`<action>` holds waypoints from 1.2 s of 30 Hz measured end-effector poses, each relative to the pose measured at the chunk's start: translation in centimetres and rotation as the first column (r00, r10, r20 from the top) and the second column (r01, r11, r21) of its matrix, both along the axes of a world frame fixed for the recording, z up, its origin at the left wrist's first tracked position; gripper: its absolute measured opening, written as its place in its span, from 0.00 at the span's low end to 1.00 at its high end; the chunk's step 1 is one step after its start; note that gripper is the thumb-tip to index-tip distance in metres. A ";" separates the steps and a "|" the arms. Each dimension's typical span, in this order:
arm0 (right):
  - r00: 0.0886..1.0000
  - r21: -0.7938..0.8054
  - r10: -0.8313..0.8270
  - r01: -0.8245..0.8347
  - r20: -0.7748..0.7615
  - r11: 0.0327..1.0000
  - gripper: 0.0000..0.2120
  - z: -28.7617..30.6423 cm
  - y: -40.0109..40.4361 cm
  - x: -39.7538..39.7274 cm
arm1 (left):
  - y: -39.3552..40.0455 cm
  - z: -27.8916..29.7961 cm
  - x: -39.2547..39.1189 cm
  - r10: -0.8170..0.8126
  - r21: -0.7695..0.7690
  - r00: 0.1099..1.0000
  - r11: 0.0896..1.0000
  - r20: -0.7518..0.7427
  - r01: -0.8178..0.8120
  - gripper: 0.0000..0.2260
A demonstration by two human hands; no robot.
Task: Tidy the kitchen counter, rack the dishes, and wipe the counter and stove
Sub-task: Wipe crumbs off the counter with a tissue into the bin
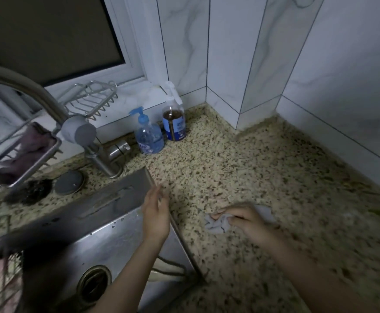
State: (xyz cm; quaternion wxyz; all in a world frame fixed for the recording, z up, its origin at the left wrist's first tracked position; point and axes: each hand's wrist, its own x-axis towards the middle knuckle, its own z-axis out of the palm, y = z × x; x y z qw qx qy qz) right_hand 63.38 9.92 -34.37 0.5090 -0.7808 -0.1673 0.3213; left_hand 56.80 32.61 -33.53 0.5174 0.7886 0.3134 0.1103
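We have the grey cloth (220,223) bunched on the speckled desk (274,168), a little right of the frame's centre and just beside the sink's right rim. Our right hand (245,222) lies over it with its fingers (224,216) curled round the wad, pinching it against the stone. Our left hand (156,216) stands edge-on at the rim of the sink (107,245), fingers straight and relaxed, holding nothing.

The step in hand looks like wiping crumbs toward the sink. To do it well, we judge the cloth should be spread flatter under the palm, since a tight wad covers little and skips over grit. Strokes should run from the back corner at the upper middle of the frame toward the rim, overlapping, with the left hand cupped below the edge to catch what falls.

The blue pump bottle (149,136) and the brown spray bottle (174,123) stand close together at the upper centre, near the faucet (78,132); we would lift each 1 and wipe beneath rather than go around. A dark scrubber (29,193) and a round lid (69,182) lie at the left behind the basin.
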 end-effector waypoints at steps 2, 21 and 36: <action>1.000 -0.025 0.002 -0.003 -0.025 1.000 0.13 0.4 -2.0 -2.2 | -0.6 0.2 -1.8 -0.051 0.079 0.998 0.995 -0.047 0.054 0.19; 0.826 0.058 -0.558 0.563 -0.082 0.825 0.14 4.4 -0.6 1.7 | 4.8 0.7 -2.3 -0.274 0.450 0.829 0.735 -0.488 0.507 0.24; 0.970 0.031 -0.207 0.205 0.130 0.978 0.12 -1.9 17.9 8.8 | 9.1 -2.4 -0.4 -0.638 0.558 0.690 0.454 -0.340 0.695 0.28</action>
